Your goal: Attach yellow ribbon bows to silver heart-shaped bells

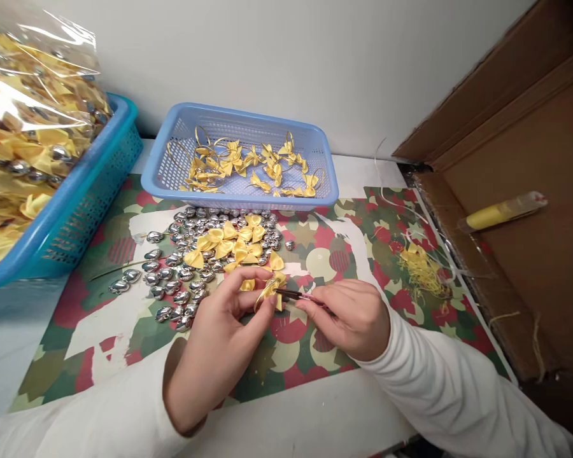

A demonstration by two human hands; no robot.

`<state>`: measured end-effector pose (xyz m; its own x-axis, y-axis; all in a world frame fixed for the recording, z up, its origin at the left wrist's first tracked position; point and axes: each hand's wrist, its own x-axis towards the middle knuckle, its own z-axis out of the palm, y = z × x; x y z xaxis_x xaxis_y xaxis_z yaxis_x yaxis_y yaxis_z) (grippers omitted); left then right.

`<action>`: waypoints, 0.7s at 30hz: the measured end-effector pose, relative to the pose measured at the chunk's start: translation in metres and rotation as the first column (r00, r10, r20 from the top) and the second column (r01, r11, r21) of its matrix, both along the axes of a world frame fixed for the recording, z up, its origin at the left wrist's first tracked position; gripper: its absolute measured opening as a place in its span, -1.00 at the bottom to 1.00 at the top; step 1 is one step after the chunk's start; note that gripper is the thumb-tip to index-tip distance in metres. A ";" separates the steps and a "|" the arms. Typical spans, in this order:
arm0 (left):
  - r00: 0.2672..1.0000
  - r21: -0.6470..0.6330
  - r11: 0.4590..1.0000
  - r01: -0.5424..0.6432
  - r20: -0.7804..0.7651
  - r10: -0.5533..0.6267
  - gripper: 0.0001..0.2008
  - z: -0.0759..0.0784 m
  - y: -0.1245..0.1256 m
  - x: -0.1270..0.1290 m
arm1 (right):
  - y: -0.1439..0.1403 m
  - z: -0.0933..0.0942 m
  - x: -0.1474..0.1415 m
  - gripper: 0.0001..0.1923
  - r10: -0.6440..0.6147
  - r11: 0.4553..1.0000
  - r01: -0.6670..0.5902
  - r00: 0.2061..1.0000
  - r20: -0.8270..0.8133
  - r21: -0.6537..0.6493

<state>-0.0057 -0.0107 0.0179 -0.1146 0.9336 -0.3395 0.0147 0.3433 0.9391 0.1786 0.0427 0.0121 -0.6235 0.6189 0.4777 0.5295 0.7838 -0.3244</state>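
Note:
My left hand pinches a small yellow ribbon bow with a gold loop between thumb and fingers. My right hand grips a thin dark tool with a pinkish handle, its tip touching the bow. Both hands hover over a patterned red and green mat. Just beyond them lies a heap of silver heart-shaped beads with several yellow bows on top.
A light blue mesh tray at the back holds several bows with gold loops. A darker blue basket at left carries a clear bag of bows. Yellow thread scraps lie at right beside a cardboard box with a yellow-capped tube.

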 end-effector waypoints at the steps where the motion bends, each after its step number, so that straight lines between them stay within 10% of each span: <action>1: 1.000 -0.003 1.000 0.004 -0.005 -0.004 -0.68 -0.001 0.000 0.000 | 0.000 0.000 0.000 -0.68 -0.001 1.000 0.001 1.000 0.003 -0.001; 21: 0.997 0.021 0.999 -0.047 0.055 0.045 -0.60 0.006 0.001 0.001 | 0.005 0.012 0.004 -0.63 -0.142 0.952 0.091 0.977 -0.157 -0.292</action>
<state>-0.0048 -0.0095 0.0237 -0.1396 0.9351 -0.3257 -0.0518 0.3216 0.9455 0.1828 0.0480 0.0242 -0.4617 0.8070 0.3682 0.5270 0.5834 -0.6180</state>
